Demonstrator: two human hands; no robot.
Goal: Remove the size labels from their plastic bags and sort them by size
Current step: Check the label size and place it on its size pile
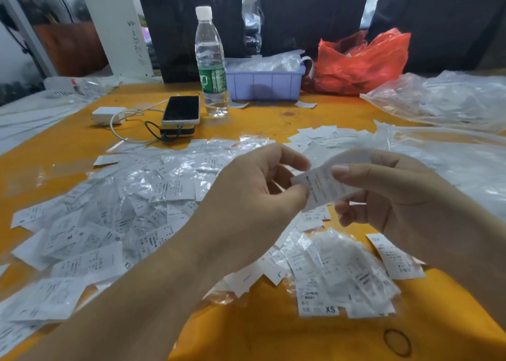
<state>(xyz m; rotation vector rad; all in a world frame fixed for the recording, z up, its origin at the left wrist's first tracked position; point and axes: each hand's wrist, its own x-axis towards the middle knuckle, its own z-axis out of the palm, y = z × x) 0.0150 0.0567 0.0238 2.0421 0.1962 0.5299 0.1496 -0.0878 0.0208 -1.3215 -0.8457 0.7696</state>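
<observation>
Both my hands hold one bagged white size label (324, 187) above the orange table (260, 333). My left hand (254, 196) pinches its left edge between thumb and fingers. My right hand (394, 193) grips its right side, thumb on top. A wide heap of bagged labels (131, 213) covers the table on the left. A smaller pile with an XS label (342, 281) on its near edge lies below my right hand. Another loose label (394, 256) lies at the pile's right.
A water bottle (211, 62), a phone on a power bank (181, 111) and a white charger (108, 114) stand at the back. A lilac bin (265, 84) and a red plastic bag (361, 59) sit behind. Clear plastic bags (443, 98) lie at the right.
</observation>
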